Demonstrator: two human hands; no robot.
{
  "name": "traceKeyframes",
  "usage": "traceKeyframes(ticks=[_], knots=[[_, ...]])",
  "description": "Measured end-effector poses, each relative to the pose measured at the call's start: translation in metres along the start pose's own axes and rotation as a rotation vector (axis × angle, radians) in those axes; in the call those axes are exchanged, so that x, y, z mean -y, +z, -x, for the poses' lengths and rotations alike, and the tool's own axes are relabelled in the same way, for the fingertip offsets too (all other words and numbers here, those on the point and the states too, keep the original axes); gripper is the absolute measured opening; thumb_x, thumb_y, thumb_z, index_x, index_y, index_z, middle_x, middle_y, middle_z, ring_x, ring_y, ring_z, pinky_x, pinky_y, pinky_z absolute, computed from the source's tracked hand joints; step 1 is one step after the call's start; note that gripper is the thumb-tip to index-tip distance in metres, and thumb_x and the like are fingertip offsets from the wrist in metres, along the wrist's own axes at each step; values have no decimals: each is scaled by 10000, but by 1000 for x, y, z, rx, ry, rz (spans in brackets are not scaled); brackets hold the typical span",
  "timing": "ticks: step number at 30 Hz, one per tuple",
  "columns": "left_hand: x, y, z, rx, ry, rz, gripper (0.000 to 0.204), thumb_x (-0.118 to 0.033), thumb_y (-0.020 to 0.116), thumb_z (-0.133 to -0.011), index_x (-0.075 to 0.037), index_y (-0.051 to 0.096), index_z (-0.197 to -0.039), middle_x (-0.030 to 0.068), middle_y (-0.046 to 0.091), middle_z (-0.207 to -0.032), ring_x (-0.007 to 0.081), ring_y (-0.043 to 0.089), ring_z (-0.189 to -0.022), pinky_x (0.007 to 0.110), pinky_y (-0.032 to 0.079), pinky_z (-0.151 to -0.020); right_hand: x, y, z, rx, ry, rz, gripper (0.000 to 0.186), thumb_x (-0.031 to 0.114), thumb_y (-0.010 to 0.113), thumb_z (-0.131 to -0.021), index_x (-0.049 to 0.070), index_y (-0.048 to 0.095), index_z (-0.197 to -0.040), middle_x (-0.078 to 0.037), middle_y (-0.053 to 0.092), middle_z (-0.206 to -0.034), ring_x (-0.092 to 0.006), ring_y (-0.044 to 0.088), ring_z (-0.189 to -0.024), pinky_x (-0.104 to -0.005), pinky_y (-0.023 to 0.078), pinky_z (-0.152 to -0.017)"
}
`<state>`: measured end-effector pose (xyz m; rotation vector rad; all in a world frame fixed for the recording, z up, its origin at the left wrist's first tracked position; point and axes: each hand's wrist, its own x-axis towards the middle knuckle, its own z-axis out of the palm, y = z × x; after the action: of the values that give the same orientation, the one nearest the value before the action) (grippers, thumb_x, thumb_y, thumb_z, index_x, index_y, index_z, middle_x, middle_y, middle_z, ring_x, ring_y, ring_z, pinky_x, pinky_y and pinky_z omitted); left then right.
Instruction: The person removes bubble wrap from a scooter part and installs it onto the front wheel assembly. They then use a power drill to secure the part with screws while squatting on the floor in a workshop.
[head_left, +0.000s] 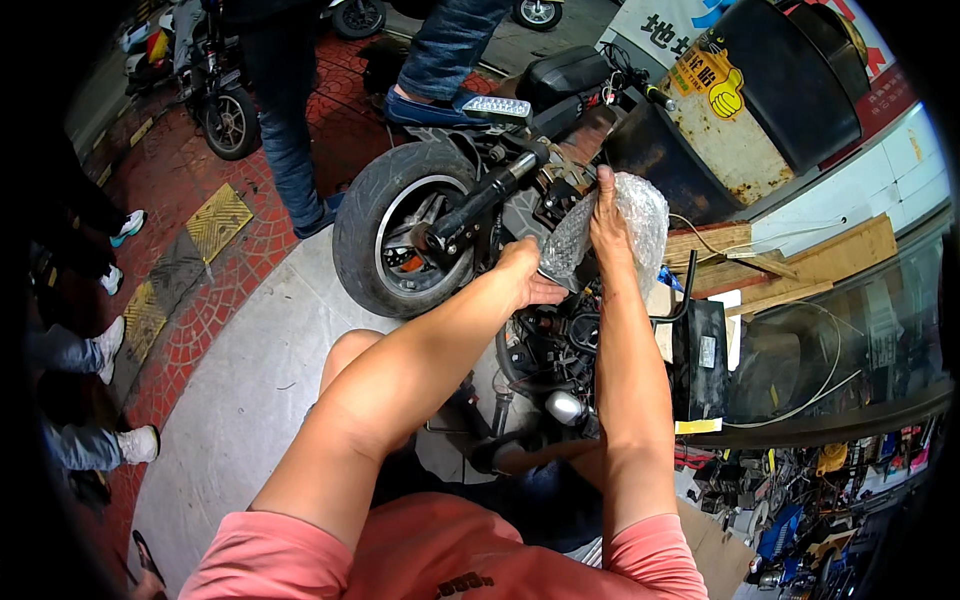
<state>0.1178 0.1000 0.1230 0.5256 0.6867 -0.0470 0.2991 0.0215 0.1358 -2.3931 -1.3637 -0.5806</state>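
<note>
My left hand grips the lower left end of a bubble-wrapped item, where a flat grey edge shows by the fingers. My right hand holds the same item higher up, thumb pointing up along it. Just behind my hands is a partly stripped scooter, with exposed frame, cables and housings. Its thick black tyre and dark fork tube lie left of my hands. What is inside the wrap is unclear.
Other people's legs stand beyond the tyre and at far left. A rusty cream-and-black bin, wooden boards, a black box and a cluttered pile of parts line my right. Another scooter stands behind.
</note>
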Motion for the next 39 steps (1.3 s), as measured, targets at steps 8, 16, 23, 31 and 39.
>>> traceKeyframes(ticks=[8,16,23,31,39], knots=[[7,6,14,136,-231,69,968,-660,242,-1037,175,152,-1518,430,446,-1418,534,500,-1316,588,411,-1112,-3,14,-10,-112,-122,-87,750,79,442,-1042,322,73,-1648,-292,624,-1250,-464,682,-886,-514,510,-787],[-3,3,10,112,-222,109,991,-681,253,-1025,195,223,-1488,410,474,-1408,515,514,-1312,572,418,-1112,5,9,-17,-270,-173,24,704,127,497,-1039,228,162,-1650,-201,670,-999,-397,614,-680,-468,502,-666],[-6,0,4,113,-234,85,967,-662,242,-1032,199,262,-1472,416,490,-1388,503,523,-1310,562,423,-1112,-6,6,-27,-440,-300,144,708,141,510,-1036,222,169,-1651,-184,672,-1026,-341,641,-687,-427,505,-625],[-14,-12,-7,123,-235,6,790,-573,283,-1053,66,291,-1517,432,524,-1326,531,580,-1224,609,477,-1034,-4,-16,-33,-69,55,-17,555,298,442,-1100,249,264,-1623,-212,657,-1173,-341,678,-817,-409,521,-745],[-15,-10,1,121,-132,-139,713,-540,302,-1052,74,558,-1310,380,620,-1213,497,642,-1127,587,540,-953,14,-42,-42,107,140,88,541,461,412,-1098,121,471,-1515,-161,687,-1073,-297,650,-741,-402,504,-708]])
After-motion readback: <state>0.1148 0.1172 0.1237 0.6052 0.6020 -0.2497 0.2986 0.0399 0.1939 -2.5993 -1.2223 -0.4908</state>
